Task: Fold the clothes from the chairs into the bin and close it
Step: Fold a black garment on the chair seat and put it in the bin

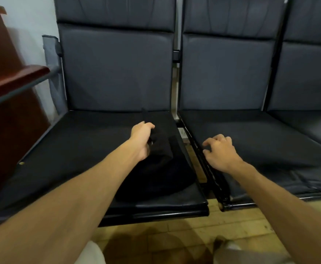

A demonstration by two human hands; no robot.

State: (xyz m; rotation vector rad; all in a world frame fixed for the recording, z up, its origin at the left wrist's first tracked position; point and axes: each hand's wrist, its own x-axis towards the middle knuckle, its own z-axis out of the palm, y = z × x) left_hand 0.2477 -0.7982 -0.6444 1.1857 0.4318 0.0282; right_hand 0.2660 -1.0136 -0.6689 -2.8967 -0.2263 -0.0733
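A black garment (155,176) lies bunched in a soft heap at the centre of the frame, on the right side of the seat of the left chair (70,149), close to its front edge. That spot puts it within easy reach for picking up. The left hand (142,140) is at the upper end of the heap with its fingers curled into the cloth, gripping a fold, probably to lift the garment clear so it can be shaken out and folded. The right hand (220,151), right of centre, holds nothing. Its fingers are loosely bent and spread above the near left edge of the middle chair (260,141), and whether the fingertips touch the seat cannot be told. It seems poised to take a second hold on the cloth. The bin is not in view. Wooden floor (193,231) shows along the bottom, and dark red furniture (7,92) stands at the left edge.
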